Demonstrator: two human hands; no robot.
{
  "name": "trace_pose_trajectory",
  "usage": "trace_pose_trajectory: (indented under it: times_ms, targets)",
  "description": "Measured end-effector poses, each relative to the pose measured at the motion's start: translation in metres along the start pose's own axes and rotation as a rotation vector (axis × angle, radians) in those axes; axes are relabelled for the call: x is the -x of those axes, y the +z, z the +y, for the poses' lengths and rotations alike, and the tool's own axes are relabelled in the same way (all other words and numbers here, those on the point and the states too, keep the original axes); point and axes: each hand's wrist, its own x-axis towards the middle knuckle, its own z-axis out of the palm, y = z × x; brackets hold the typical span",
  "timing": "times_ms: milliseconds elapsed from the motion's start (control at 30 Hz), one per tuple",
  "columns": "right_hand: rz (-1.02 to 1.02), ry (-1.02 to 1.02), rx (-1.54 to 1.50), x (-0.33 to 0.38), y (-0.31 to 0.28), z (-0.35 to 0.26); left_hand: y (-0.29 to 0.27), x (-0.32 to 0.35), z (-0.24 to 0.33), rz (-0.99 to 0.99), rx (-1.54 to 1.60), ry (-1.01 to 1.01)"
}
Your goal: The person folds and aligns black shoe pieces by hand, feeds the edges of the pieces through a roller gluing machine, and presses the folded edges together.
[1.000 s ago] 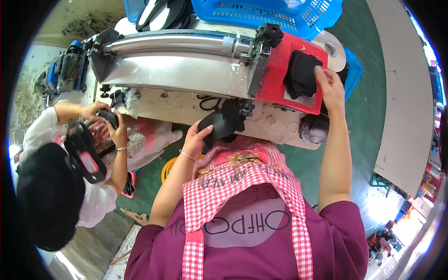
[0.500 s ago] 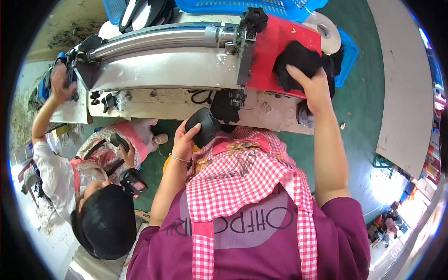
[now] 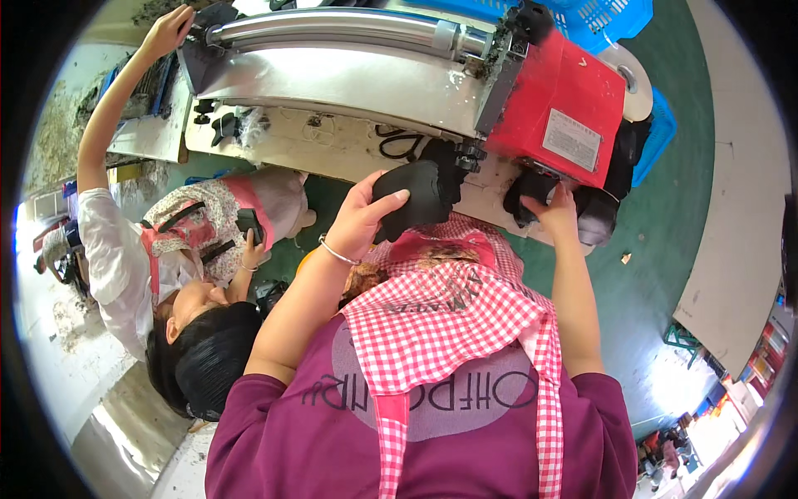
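Note:
My left hand (image 3: 362, 220) grips a smooth, curved black pad (image 3: 409, 200), thumb on top, in front of the bench edge. Beside the pad, soft black pieces (image 3: 447, 170) lie at the table edge, partly hidden by it. Below the red housing of the roller machine (image 3: 573, 108), my right hand (image 3: 555, 212) has its thumb and fingers curled round a soft black piece (image 3: 524, 193). Part of that piece sits in shadow under the housing.
The machine's long metal roller (image 3: 349, 29) spans the bench (image 3: 283, 133). At the left a co-worker (image 3: 199, 324) reaches one arm to the machine's end and holds a small black thing in the other hand. Blue baskets (image 3: 598, 21) and a white reel (image 3: 625, 75) stand behind.
My right hand has come down from the red housing's top, and the black cloth there is gone. My left hand with the pad appears farther right. The co-worker's arm has reached farther along the machine.

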Motion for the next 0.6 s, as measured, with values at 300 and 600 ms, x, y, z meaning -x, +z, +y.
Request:
trace_pose_trajectory:
  times_ms: [300, 600]
  targets:
    - [-0.271, -0.380, -0.533, 0.055, -0.045, -0.172, 0.017, 0.012, -0.013, -0.221, -0.570, 0.248]
    - [-0.248, -0.507, -0.614, 0.008, -0.027, -0.244, 0.019, -0.022, -0.012, 0.130, 0.068, 0.275]
